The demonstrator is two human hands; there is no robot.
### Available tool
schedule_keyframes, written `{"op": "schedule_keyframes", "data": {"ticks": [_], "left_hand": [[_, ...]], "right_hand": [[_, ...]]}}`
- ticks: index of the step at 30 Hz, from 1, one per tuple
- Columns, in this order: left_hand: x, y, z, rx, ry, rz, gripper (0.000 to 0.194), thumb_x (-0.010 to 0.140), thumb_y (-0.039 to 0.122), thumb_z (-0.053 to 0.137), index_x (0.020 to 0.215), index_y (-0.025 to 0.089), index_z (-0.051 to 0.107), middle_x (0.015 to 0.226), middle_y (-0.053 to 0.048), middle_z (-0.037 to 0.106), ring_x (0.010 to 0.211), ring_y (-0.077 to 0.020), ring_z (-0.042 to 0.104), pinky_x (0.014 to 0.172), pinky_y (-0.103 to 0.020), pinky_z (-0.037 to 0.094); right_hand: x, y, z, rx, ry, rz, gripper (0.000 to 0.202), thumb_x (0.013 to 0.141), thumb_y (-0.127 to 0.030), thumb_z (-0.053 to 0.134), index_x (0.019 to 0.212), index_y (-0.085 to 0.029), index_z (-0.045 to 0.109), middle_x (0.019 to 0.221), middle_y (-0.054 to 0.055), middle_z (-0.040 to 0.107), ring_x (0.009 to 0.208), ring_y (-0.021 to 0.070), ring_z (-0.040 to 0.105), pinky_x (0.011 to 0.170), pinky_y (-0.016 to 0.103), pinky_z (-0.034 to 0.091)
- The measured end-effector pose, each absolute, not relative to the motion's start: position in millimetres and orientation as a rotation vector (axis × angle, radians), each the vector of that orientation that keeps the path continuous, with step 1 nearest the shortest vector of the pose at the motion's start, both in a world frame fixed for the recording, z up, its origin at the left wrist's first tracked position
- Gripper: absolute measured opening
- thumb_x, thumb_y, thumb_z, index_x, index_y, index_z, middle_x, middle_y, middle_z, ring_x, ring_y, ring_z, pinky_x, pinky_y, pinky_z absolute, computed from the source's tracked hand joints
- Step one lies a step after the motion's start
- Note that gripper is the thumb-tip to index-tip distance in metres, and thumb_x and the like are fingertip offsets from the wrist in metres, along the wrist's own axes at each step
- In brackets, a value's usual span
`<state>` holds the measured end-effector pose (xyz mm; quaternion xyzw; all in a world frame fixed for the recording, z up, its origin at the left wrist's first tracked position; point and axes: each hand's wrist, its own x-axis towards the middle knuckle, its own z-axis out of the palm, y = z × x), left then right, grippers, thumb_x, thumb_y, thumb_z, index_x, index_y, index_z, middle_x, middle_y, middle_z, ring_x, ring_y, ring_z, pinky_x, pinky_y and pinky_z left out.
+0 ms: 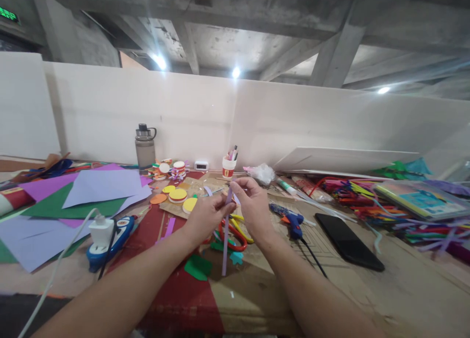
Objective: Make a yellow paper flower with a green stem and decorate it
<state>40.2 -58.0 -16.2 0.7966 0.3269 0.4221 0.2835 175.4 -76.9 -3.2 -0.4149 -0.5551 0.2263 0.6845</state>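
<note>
Between my two hands a narrow purple paper strip (225, 252) hangs down over the cardboard. My left hand (209, 213) is closed, its fingers pinching the strip from the left. From the right, my right hand (252, 203) pinches the strip's upper end. Under the hands lie scissors with red handles (240, 237) and a yellow-handled pair (246, 229), both partly covered. A green paper piece (198, 267) and a small teal star-like shape (237, 257) sit just below. Yellow-topped discs (178, 196) rest beyond my left hand.
A blue glue gun (293, 225) and a black phone (348, 240) lie to the right. At left are stacked paper sheets (103, 186) and a blue power strip (110, 242) with cables. A bottle (145, 149) and a pen cup (228, 167) stand at the back.
</note>
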Motion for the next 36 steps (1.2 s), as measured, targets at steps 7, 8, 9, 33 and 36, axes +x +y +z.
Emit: {"op": "schedule_keyframes", "data": {"ticks": [7, 8, 9, 33, 36], "left_hand": [[48.1, -57.5, -19.2, 1.775, 0.612, 0.981, 0.032, 0.086, 0.045, 0.054, 0.086, 0.018, 0.071, 0.079, -0.006, 0.072, 0.078, -0.0216, 0.068, 0.076, -0.033, 0.051], [48.8, -57.1, -19.6, 1.712, 0.571, 0.943, 0.033, 0.084, 0.047, 0.057, 0.086, 0.018, 0.072, 0.077, -0.005, 0.071, 0.076, -0.0217, 0.068, 0.075, -0.033, 0.052], [49.1, -56.6, -19.9, 1.654, 0.538, 0.911, 0.034, 0.082, 0.049, 0.059, 0.087, 0.018, 0.072, 0.075, -0.005, 0.071, 0.073, -0.0215, 0.067, 0.074, -0.034, 0.052], [47.4, -58.2, -18.1, 1.523, 0.638, 0.886, 0.046, 0.077, 0.057, 0.063, 0.096, 0.015, 0.065, 0.063, 0.000, 0.063, 0.051, -0.0134, 0.058, 0.051, -0.025, 0.044], [47.1, -57.5, -21.5, 1.514, 0.616, 0.837, 0.047, 0.078, 0.057, 0.061, 0.099, 0.016, 0.064, 0.063, 0.000, 0.064, 0.053, -0.0149, 0.060, 0.053, -0.026, 0.046]], "right_hand": [[175.7, -74.9, -4.5, -0.914, -1.194, 0.618, 0.022, 0.080, -0.042, 0.063, 0.079, -0.020, 0.063, 0.071, -0.002, 0.056, 0.066, 0.0137, 0.050, 0.063, 0.027, 0.042], [175.8, -74.3, -4.8, -0.909, -1.185, 0.624, 0.022, 0.080, -0.042, 0.063, 0.079, -0.021, 0.063, 0.070, -0.002, 0.056, 0.066, 0.0138, 0.050, 0.063, 0.027, 0.042], [175.8, -73.9, -4.9, -0.904, -1.176, 0.625, 0.021, 0.080, -0.042, 0.063, 0.079, -0.021, 0.063, 0.070, -0.002, 0.056, 0.065, 0.0138, 0.050, 0.062, 0.027, 0.041], [174.9, -70.4, 2.0, -0.907, -1.116, 0.567, 0.021, 0.077, -0.041, 0.066, 0.073, -0.021, 0.062, 0.067, -0.002, 0.053, 0.064, 0.0141, 0.049, 0.059, 0.027, 0.040], [174.8, -70.5, 2.7, -0.921, -1.122, 0.553, 0.022, 0.078, -0.042, 0.066, 0.073, -0.021, 0.063, 0.068, -0.001, 0.054, 0.066, 0.0152, 0.050, 0.063, 0.028, 0.041]]}}
